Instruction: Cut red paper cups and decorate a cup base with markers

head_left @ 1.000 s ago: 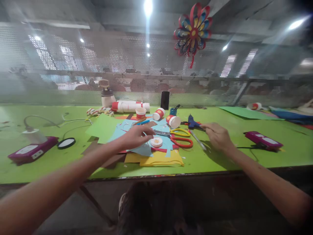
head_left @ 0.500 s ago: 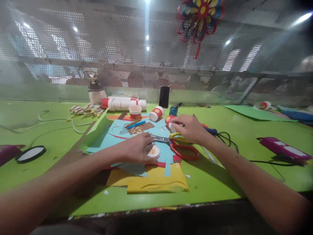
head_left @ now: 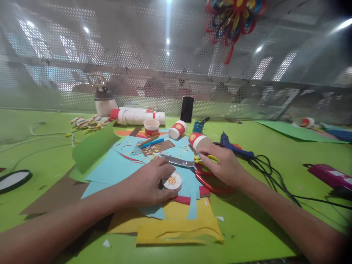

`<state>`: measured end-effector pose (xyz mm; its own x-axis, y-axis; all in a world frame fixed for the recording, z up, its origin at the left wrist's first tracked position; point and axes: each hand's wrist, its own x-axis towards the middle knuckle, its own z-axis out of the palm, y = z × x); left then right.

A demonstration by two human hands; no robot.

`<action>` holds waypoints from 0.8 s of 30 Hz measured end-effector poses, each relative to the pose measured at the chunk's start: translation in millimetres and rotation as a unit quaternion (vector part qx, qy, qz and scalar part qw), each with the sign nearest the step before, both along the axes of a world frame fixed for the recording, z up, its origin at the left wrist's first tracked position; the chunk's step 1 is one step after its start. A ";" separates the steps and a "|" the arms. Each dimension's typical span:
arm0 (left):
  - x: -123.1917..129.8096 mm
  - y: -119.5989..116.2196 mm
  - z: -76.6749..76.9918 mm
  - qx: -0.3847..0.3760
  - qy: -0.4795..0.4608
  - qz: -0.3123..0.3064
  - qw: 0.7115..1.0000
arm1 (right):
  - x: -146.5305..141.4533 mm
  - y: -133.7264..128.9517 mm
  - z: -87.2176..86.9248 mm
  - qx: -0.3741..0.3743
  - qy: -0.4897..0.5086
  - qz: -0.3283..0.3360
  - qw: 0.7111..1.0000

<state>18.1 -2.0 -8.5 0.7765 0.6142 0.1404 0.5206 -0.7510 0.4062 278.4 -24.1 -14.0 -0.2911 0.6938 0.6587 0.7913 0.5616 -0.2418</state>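
My left hand [head_left: 154, 179] curls its thumb and fingers around the edge of a round white disc [head_left: 172, 181] with an orange pattern, low over the blue paper. A red-and-white paper cup [head_left: 195, 139] lies tilted at the fingertips of my right hand [head_left: 224, 159], which pinch its lower edge. Between the hands, large scissors [head_left: 180, 161] with red handles rest on the paper. The right hand and wrist partly cover the handles and a yellow-handled tool [head_left: 213, 158].
Blue paper [head_left: 107, 167] and yellow paper [head_left: 176, 233] are spread beneath. Behind stand another cup [head_left: 151, 128], a tipped cup [head_left: 177, 129], a blue pen [head_left: 152, 142], a paint jar [head_left: 198, 127] and a phone [head_left: 187, 109]. A blue glue gun [head_left: 236, 148] trails its cable at right.
The view has shifted closer and lower over the table. The right hand has drawn slightly right with the cup, which shows more fully. The left hand stays around the disc.
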 end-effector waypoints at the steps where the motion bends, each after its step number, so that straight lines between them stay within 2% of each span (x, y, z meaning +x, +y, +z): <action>1: 0.0 -0.2 -1.0 0.003 0.002 0.001 1.000 | -0.9 -0.5 -0.8 -0.006 0.003 -0.002 1.000; 12: -0.8 4.8 -9.5 0.002 -0.012 -0.002 1.000 | -6.5 -8.8 0.5 -0.018 0.008 -0.009 1.000; 17: -0.5 3.7 -5.2 -0.014 -0.015 0.013 1.000 | -10.2 -12.8 4.2 -0.039 0.021 -0.022 0.999; 24: -3.8 6.7 1.3 -0.067 -0.015 0.036 0.997 | -8.6 -12.2 6.3 -0.022 0.030 -0.014 0.999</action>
<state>14.3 4.7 -7.2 0.7268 0.6828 0.0752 0.5575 -0.6503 0.5160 269.8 -36.3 -7.7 -0.2319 0.7300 0.6429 0.7904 0.5266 -0.3129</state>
